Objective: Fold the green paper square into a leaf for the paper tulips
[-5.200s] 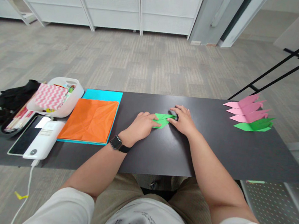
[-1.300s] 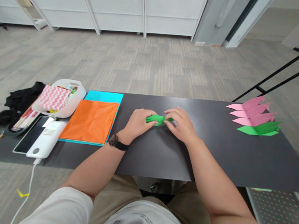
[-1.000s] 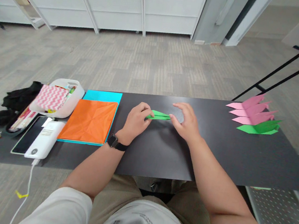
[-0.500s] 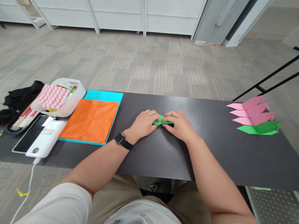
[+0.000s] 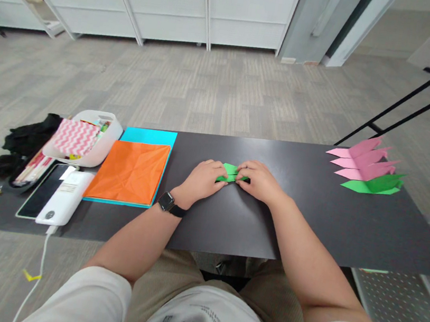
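Note:
A small folded green paper (image 5: 230, 172) lies on the dark table (image 5: 311, 217) in front of me. My left hand (image 5: 201, 179), with a watch on its wrist, has curled fingers pressing down on the paper's left end. My right hand (image 5: 260, 181) presses its fingertips on the paper's right end. Most of the paper is hidden under the two hands.
Orange paper (image 5: 129, 172) on a cyan sheet (image 5: 149, 136) lies to the left, beside a white tray (image 5: 86, 138), a phone (image 5: 39, 195) and a white power bank (image 5: 64, 197). Folded pink pieces (image 5: 361, 158) and a green one (image 5: 374, 184) rest at the far right.
A second ago my left hand held the green paper lifted while my right hand was open beside it. Both hands have since come down and together onto the paper on the table.

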Tool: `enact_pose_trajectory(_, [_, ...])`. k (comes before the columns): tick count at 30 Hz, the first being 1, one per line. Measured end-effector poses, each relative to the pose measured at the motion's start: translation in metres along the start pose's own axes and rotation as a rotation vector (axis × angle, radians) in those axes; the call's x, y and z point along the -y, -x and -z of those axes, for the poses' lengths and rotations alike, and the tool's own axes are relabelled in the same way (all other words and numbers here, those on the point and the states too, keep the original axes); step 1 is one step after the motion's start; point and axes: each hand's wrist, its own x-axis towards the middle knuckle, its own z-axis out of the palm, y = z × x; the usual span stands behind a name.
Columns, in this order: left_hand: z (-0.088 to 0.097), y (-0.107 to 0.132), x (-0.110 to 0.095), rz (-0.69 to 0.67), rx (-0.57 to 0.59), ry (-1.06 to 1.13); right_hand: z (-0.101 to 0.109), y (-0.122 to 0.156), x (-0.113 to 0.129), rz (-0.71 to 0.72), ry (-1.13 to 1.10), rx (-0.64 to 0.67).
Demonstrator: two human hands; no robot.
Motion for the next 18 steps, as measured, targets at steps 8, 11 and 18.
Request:
enact_pose_trajectory(8, [0.002,0.0,-0.002,-0.01,0.002,0.075,0.002,0.003,-0.001,-0.015,0.01,-0.004])
enact_pose_trajectory(11, [0.003,-0.001,-0.004,-0.013,-0.003,0.076,0.001,0.003,0.003,0.002,-0.018,-0.021])
enact_pose_trajectory(18, [0.003,-0.002,-0.007,0.004,0.02,0.059,-0.004,0.003,0.007,0.009,-0.034,-0.053])
